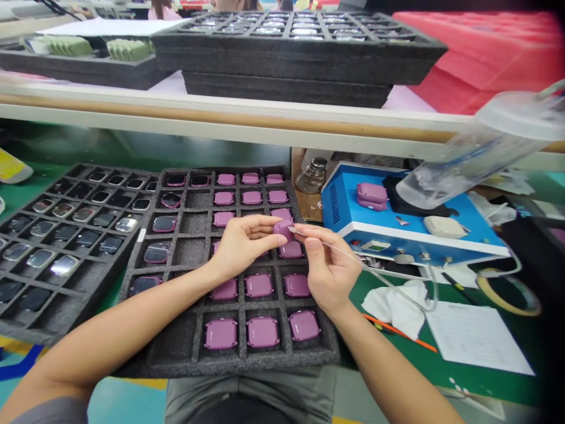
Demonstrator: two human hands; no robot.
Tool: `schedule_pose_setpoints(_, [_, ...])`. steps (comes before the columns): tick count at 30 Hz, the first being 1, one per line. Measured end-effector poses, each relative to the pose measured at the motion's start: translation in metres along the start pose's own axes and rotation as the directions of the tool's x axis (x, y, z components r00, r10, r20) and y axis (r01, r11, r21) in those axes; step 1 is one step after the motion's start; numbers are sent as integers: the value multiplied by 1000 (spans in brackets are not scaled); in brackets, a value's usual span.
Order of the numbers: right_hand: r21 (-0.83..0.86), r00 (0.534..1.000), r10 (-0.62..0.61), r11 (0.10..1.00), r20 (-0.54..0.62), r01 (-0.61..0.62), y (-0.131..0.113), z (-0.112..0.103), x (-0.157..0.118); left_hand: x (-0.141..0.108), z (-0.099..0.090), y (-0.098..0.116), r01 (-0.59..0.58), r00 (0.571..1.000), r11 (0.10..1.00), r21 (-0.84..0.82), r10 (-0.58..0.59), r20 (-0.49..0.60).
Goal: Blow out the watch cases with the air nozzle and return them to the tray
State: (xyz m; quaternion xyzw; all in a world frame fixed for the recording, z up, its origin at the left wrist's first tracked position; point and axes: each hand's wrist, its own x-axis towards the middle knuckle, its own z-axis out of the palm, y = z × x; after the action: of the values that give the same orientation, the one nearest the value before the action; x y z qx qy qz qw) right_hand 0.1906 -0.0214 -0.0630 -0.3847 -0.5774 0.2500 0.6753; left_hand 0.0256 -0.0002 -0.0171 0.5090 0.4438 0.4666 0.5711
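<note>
Left hand [247, 244]: fingers pinching a purple case [282, 227], held up over the foam tray [247, 368], around the middle of view. Right hand [333, 268] at 4 o'clock of it, fingers closed on a thin clear tube [379, 277]; tip is at the case, exact contact too small to tell. Tube runs off toward 4 o'clock.

Clock from held case: foam tray spreads from 6 to 10, purple cases [262, 333] in its right columns, dark-screened watch units [156, 253] down its left one, some slots bare. Second foam tray [83, 288] at 8 to 9, many watch units [42, 228] inside.

Blue box [382, 222] at 2 to 3, with purple pieces [372, 194] and a clear cylinder [477, 153] on top, cylinder leaning to 2. On the green desk [436, 374], 4 o'clock: white cloth [397, 303], orange strip [415, 337], paper sheet [479, 335]. Tape roll [532, 301] between 3 and 4.

Shelf [265, 121] across 12: stacked black trays [282, 62], red foam [485, 65] at 1 to 2.
</note>
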Motion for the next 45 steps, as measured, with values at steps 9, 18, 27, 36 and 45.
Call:
schedule_pose_setpoints(9, [-13, 1000, -12, 1000, 8, 12, 3, -2, 0, -1, 1, -1, -20, 1000, 1000, -19, 20, 8])
schedule_pose_setpoints(18, [23, 1000, -28, 999, 7, 28, 4, -1, 0, 0, 0, -3, -43, 999, 999, -24, 44, 23])
schedule_pose_setpoints(27, [37, 999, -31, 999, 8, 30, 4, -1, 0, -1, 0, -3, -43, 999, 999, -15, 43, 20])
schedule_pose_setpoints(36, [12, 1000, -23, 1000, 9, 23, 4, -1, -1, -1, 1, -2, -62, 998, 998, -4, 62, 10])
schedule_pose_setpoints(45, [31, 999, -47, 998, 14, 46, 4, -1, 2, -2, 2, 3, -54, 998, 998, 39, 55, -30])
